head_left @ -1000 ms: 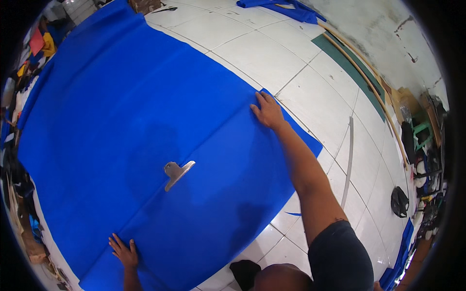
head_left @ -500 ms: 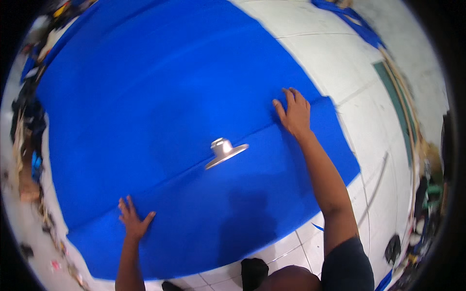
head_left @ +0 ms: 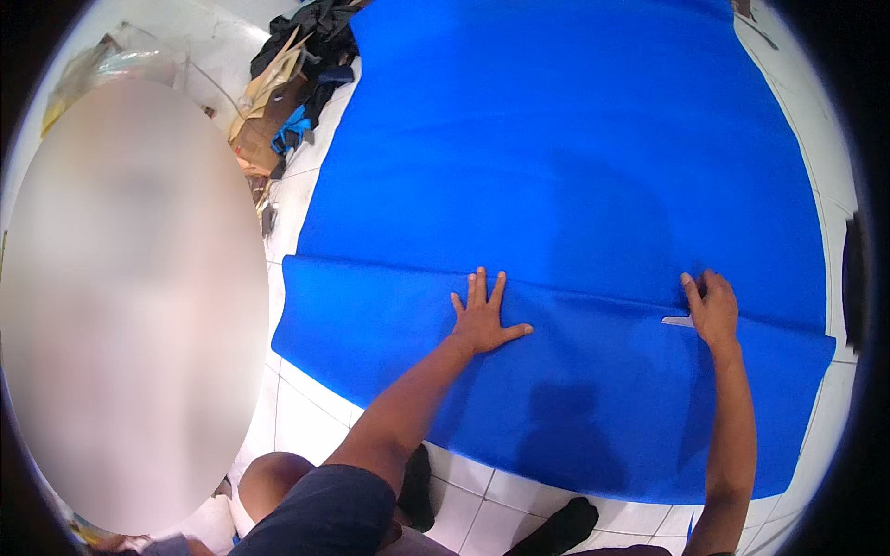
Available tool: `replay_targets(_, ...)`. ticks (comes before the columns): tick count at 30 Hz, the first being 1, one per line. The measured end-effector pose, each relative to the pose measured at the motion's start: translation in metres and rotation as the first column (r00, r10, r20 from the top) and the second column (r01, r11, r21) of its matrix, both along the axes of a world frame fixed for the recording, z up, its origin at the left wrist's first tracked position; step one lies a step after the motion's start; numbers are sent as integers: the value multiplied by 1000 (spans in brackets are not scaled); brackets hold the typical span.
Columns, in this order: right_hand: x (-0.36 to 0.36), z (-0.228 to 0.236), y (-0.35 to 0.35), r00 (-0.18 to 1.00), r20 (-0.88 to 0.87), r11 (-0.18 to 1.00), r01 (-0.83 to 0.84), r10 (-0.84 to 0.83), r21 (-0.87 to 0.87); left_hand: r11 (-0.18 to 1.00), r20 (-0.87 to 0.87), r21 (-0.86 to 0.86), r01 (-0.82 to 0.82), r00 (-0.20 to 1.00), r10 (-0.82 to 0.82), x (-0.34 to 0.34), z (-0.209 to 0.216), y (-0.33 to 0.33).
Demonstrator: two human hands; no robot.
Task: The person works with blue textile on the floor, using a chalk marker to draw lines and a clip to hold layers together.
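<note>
Clip point(head_left: 678, 322) now meets my half-curled right hand point(head_left: 715, 316), grip unclear; my spread, empty left hand point(head_left: 481, 325) seemingly steadies the blue sheet point(head_left: 445, 195).

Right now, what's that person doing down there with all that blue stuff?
Someone is working with both bare hands on a big blue sheet spread over a white tiled floor. The left hand is spread out on the sheet, its fingertips at a long ridge that runs across it. The right hand is curled at a silvery metal clip near that ridge. The hand hides most of the clip, so I can't tell how firmly it's held.
</note>
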State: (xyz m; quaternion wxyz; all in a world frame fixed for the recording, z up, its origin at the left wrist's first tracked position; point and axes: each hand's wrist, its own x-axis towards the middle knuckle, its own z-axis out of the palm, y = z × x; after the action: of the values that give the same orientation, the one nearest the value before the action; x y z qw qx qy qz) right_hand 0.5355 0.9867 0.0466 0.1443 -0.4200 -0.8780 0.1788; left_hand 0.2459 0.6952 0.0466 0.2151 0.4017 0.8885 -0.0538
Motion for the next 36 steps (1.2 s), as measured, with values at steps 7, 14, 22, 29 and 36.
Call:
replay_targets(7, 72, 9, 25, 594, -708, 921, 181, -382, -346, 999, 80, 8, -33, 996, 32, -1, 1, -7)
replay_targets(14, 251, 20, -174, 743, -177, 711, 500, -645, -494, 924, -161, 351, 152, 982, -101, 43, 6, -18)
replay_targets(22, 367, -90, -404, 116, 274, -184, 494, -955, -850, 788, 165, 305, 536, 785, -598, 174, 21, -61)
replay_targets(29, 326, -55, -425, 114, 131, -88, 325, -985, -942, 834, 176, 240, 496, 823, -540, 192, 23, -54)
replay_targets(36, 243, -11, -374, -14, -55, 53, 109, -998, -993, 779, 83, 222, 587, 784, -615, 207, 21, -45)
